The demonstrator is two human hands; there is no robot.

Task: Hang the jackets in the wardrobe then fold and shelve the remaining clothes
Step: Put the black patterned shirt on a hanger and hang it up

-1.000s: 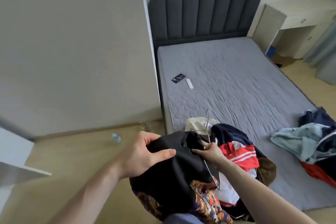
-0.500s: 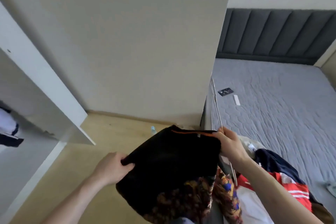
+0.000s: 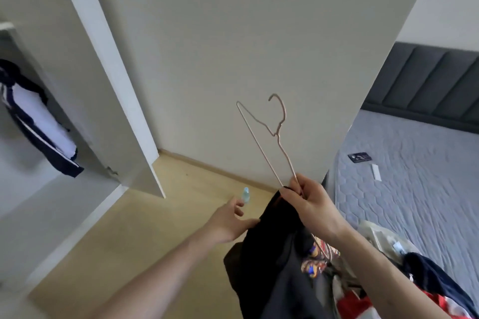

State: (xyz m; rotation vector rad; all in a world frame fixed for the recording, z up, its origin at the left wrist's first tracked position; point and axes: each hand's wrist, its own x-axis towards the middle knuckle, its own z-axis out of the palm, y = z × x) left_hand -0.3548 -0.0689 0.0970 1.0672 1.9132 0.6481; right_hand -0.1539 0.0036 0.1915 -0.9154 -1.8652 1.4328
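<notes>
Jackets first: a navy-and-white jacket (image 3: 39, 122) hangs inside the open white wardrobe (image 3: 85, 65) at far left, tilted in this wide view, lower hem near the wardrobe floor. White wardrobe door (image 3: 108, 80) stands open just right of it, its bottom edge over the light wooden floor (image 3: 134, 235). Small pale-blue plastic bottle (image 3: 245, 194) lies on that floor near the wall base, just past my left fingertips. My left hand (image 3: 230, 223) is open, fingers relaxed and spread, thumb tip touching the edge of the black jacket (image 3: 269, 254); not gripping it. Black jacket hangs down at centre bottom, bunched, top edge pinched under my right hand (image 3: 308, 204). Right hand is closed, gripping together the jacket's top and the thin rose-gold wire hanger (image 3: 278, 134). Hanger sticks up from my fist, hook at top, one shoulder end pointing up-left, against the plain white wall panel (image 3: 233, 46); its other end runs down behind my wrist. Patterned orange-blue lining shows under my right forearm. Right of that, a heap of mixed clothes (image 3: 388, 280), red, white and navy, lies on the corner of the grey quilted mattress (image 3: 414, 202). Further up the mattress lie a small black card-like object (image 3: 359, 156) and a white strip (image 3: 376, 171), apart. Dark grey padded headboard (image 3: 427, 80) at top right.
</notes>
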